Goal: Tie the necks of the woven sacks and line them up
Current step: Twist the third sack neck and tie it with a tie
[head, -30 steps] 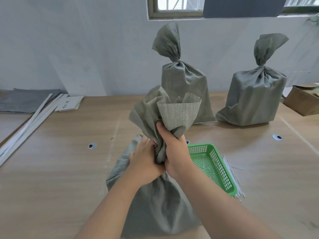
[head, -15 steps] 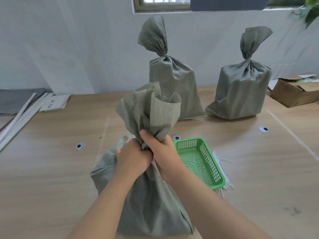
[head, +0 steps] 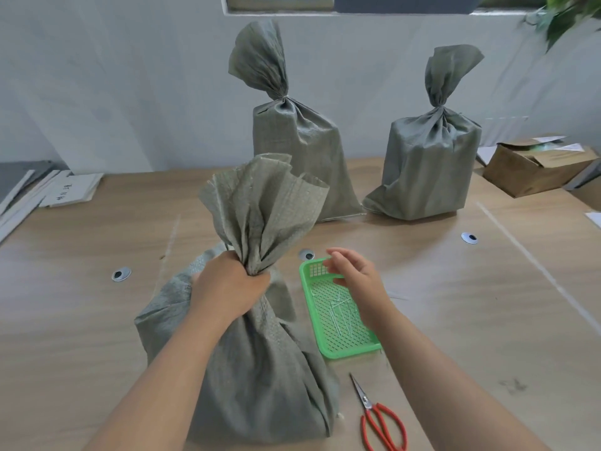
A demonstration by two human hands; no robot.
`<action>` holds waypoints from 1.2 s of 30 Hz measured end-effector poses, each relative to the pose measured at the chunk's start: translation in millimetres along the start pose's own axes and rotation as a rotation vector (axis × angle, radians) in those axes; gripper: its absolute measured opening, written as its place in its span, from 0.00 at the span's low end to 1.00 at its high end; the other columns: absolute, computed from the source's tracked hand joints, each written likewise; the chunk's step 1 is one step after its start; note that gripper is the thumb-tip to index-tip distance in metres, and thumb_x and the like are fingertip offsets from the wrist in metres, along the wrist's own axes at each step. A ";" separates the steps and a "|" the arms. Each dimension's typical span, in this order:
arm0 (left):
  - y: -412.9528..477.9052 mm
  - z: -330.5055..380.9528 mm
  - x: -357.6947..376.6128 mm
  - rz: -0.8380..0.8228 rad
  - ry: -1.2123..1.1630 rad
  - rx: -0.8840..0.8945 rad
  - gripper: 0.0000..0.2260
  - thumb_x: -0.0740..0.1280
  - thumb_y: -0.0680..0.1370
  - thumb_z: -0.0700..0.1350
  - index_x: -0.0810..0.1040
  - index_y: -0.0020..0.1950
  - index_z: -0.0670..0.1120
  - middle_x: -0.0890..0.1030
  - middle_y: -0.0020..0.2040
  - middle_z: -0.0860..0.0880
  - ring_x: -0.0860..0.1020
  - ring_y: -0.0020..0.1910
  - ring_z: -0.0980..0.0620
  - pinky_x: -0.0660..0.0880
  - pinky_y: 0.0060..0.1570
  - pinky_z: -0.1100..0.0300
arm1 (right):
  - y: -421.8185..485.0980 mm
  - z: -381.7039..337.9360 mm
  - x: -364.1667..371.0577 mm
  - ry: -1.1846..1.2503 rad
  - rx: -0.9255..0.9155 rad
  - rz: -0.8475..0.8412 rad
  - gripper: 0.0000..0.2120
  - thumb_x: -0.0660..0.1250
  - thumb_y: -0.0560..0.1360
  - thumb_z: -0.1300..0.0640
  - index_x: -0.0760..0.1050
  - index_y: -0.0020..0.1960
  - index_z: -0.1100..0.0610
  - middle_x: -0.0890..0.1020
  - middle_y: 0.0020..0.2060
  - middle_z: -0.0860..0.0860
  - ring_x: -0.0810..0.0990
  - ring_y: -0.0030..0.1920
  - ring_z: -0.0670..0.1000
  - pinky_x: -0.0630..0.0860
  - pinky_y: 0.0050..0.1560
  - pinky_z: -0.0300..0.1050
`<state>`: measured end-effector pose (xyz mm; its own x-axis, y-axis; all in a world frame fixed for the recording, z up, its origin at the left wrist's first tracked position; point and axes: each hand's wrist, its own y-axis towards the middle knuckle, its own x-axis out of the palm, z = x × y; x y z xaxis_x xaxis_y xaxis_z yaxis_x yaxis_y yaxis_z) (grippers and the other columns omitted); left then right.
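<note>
The grey-green woven sack (head: 260,369) stood on the near part of the light wooden table (head: 487,304), right in front of the person. It was fat at the bottom and not tied. The left hand (head: 227,288) was wrapped tight round the sack's neck and squeezed the cloth into one bunch. Above the fist, the top of the sack spread out like a fan.

The right hand (head: 357,275) held nothing. Its fingers were loose and a bit spread, and it hung over the far end of a small green plastic basket (head: 348,352) full of little holes. I could not tell if the fingertips touched the rim. The basket lay just beside the sack, on its right. Some thin white ties (head: 338,312) lay inside it.

A pair of red-handled scissors (head: 380,421) lay on the table, nearer than the basket, with the blades pointing away from the person.

Far back, by the pale grey wall, stood a tall tied sack (head: 299,151) and a shorter tied sack (head: 426,164). Both necks were pinched shut and both tops stuck up. Their bottom corners were close together.

A brown cardboard box (head: 533,167) with open flaps sat at the right side of the table. White strips and papers (head: 65,190) lay at the far left. A small round silver disc (head: 121,274) sat in the table top to the left of the near sack.
</note>
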<state>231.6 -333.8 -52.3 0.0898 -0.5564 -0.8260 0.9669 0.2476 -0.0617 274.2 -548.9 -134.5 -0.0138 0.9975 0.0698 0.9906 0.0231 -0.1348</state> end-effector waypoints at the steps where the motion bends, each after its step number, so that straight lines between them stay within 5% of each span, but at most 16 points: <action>1: 1.0 2.0 0.8 0.004 0.004 -0.004 0.10 0.69 0.72 0.54 0.77 0.42 0.47 0.77 0.36 0.52 0.79 0.44 0.44 0.78 0.49 0.50 | 7.3 8.2 -14.7 -0.012 0.029 0.046 0.07 0.66 0.80 0.56 0.81 0.56 0.54 0.84 0.44 0.49 0.79 0.48 0.49 0.73 0.50 0.46; 6: 7.2 10.7 3.6 0.006 0.005 -0.021 0.12 0.70 0.72 0.53 0.69 0.36 0.50 0.75 0.35 0.53 0.78 0.44 0.43 0.78 0.47 0.51 | 43.3 46.2 -86.4 -0.151 0.172 0.222 0.07 0.67 0.78 0.61 0.81 0.53 0.55 0.83 0.43 0.53 0.78 0.46 0.53 0.74 0.44 0.45; 10: 12.3 17.4 8.7 0.009 0.020 -0.038 0.13 0.70 0.73 0.52 0.68 0.36 0.50 0.75 0.35 0.52 0.77 0.42 0.45 0.77 0.45 0.53 | 71.5 78.3 -129.5 -0.431 0.248 0.277 0.13 0.67 0.77 0.57 0.80 0.61 0.57 0.84 0.49 0.54 0.80 0.48 0.53 0.78 0.52 0.53; 14: 21.1 21.1 14.5 0.005 0.025 -0.060 0.11 0.70 0.72 0.54 0.76 0.43 0.47 0.79 0.39 0.50 0.79 0.44 0.43 0.79 0.46 0.50 | 92.5 100.8 -145.0 -0.744 0.261 0.185 0.15 0.64 0.78 0.56 0.78 0.64 0.55 0.82 0.54 0.56 0.79 0.51 0.55 0.73 0.51 0.46; 21: 35.0 27.0 24.2 0.011 0.069 -0.060 0.12 0.70 0.72 0.53 0.77 0.47 0.46 0.75 0.36 0.53 0.76 0.41 0.46 0.79 0.46 0.50 | 123.7 142.3 -159.9 -1.262 0.285 -0.005 0.20 0.60 0.78 0.58 0.73 0.69 0.52 0.79 0.64 0.53 0.79 0.59 0.56 0.77 0.53 0.48; 36: 39.4 26.5 31.1 0.040 0.057 -0.107 0.13 0.71 0.71 0.54 0.79 0.48 0.46 0.80 0.40 0.50 0.79 0.44 0.46 0.80 0.47 0.49 | 149.7 185.2 -169.8 -1.579 0.322 0.024 0.12 0.55 0.77 0.63 0.74 0.55 0.55 0.77 0.49 0.54 0.74 0.51 0.56 0.75 0.44 0.49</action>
<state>278.8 -362.4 -65.6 0.1113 -0.4987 -0.8596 0.9315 0.3538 -0.0847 399.6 -702.3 -349.6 -0.3203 0.0625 -0.9452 0.9272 -0.1837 -0.3264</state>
